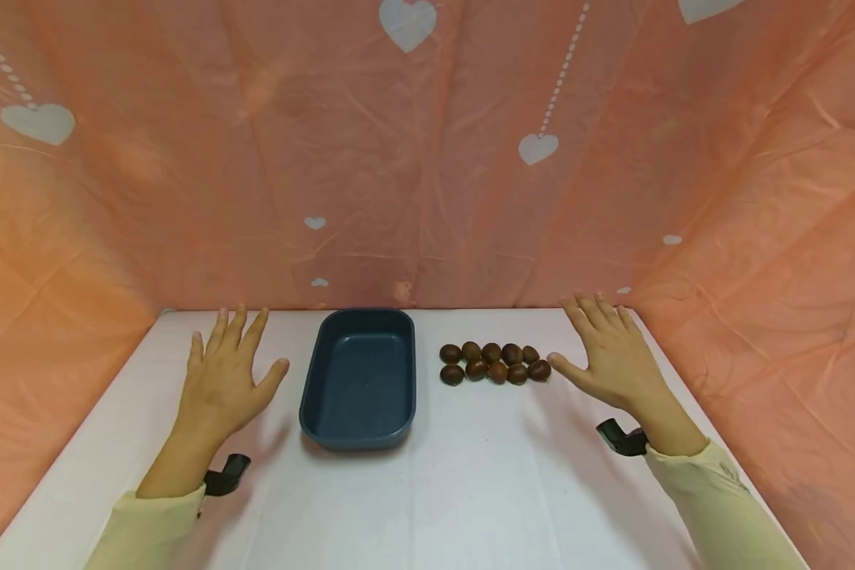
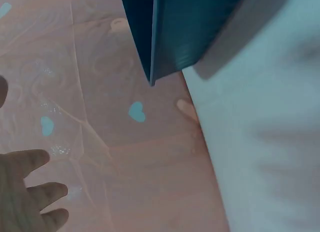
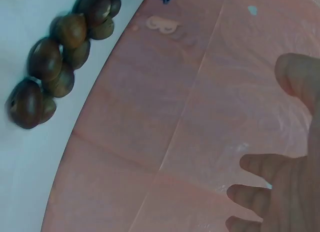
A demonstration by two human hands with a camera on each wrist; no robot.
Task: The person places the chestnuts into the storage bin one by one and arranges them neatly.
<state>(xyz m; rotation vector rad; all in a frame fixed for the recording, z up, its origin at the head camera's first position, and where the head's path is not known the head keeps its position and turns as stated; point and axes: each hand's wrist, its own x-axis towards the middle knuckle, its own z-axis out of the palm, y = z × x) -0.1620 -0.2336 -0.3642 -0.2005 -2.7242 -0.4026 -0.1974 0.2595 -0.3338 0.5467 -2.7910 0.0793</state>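
A dark blue rectangular tray with raised walls sits on the white table, with nothing inside. To its right lie several glossy brown chestnuts in two rows; the right wrist view shows these chestnuts close up. My left hand hovers left of the tray, fingers spread and holding nothing. On the other side, my right hand is held over the table with fingers spread, its thumb tip beside the rightmost chestnut in the head view. Nothing is in its grasp.
An orange sheet with white hearts hangs behind the white table and along both sides. Each wrist carries a black camera mount, the left mount and the right mount. The tray's wall shows in the left wrist view.
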